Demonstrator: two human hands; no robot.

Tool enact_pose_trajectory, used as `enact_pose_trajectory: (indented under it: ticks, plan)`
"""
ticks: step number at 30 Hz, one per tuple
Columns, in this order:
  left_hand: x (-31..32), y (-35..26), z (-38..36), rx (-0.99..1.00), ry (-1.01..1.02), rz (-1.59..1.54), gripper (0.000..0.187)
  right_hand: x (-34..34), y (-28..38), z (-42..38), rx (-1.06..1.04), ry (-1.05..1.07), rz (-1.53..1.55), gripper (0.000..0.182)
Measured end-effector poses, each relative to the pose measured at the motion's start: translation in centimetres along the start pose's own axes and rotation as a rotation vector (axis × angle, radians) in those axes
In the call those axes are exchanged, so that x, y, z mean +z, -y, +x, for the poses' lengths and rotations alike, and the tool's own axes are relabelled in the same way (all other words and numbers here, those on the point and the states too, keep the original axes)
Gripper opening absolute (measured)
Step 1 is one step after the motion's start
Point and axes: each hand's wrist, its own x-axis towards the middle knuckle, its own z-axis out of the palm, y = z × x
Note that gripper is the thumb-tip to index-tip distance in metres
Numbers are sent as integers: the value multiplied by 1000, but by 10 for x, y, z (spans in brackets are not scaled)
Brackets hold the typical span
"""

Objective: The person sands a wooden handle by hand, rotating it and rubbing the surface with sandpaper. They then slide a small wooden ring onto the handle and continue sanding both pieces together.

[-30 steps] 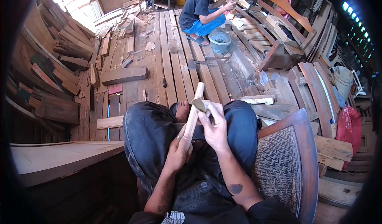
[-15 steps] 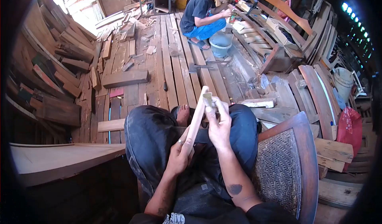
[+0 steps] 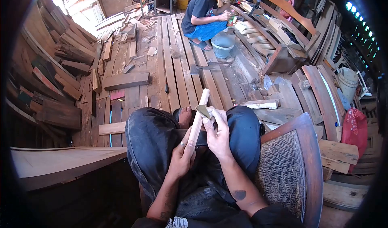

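Observation:
Between my knees my left hand (image 3: 182, 158) is wrapped round the lower part of a pale wooden stick (image 3: 197, 127), which slants up and away with a rounded far end. My right hand (image 3: 218, 133) is closed on a small folded piece of sandpaper (image 3: 203, 111), brownish-green on the face toward me. The sandpaper lies against the stick's right side near its upper part. Fingers hide part of the sandpaper, and my left hand covers the stick's lower end.
A woven-seat chair (image 3: 283, 163) stands at my right, a pale wooden panel (image 3: 68, 161) at my left. Wood pieces (image 3: 127, 80) and a hammer-like tool (image 3: 198, 69) lie on the plank floor. Ahead, another person (image 3: 204, 15) squats by a bucket (image 3: 222, 46).
My right hand and the sandpaper have moved slightly left and down along the stick. The sandpaper has turned, showing more of its face. My left hand keeps its hold.

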Motion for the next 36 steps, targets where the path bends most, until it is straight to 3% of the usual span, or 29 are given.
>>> enact_pose_trajectory:
  ticks: [4,8,16,19,24,29,34,36]
  plan:
    - [1,-3,1,12,36,45,54,1,-9,17,8,-125,-26,29]
    - [1,-1,-2,9,-9,-26,55,4,-2,8,-63,-53,-29,28]
    - [1,-2,-2,13,16,-49,53,3,-8,14,62,-100,12,30]
    - [1,1,0,22,-33,-39,55,3,2,3,-67,-29,-58,29]
    - [0,-2,-1,19,27,-25,55,1,-6,16,-3,-158,-20,26]
    - [0,4,-1,29,-20,-123,54,3,0,3,-102,3,-45,29]
    - [-1,0,0,49,46,38,55,2,-14,17,6,-183,28,29]
    - [-1,2,0,38,27,-26,55,4,-14,13,42,-126,-16,32]
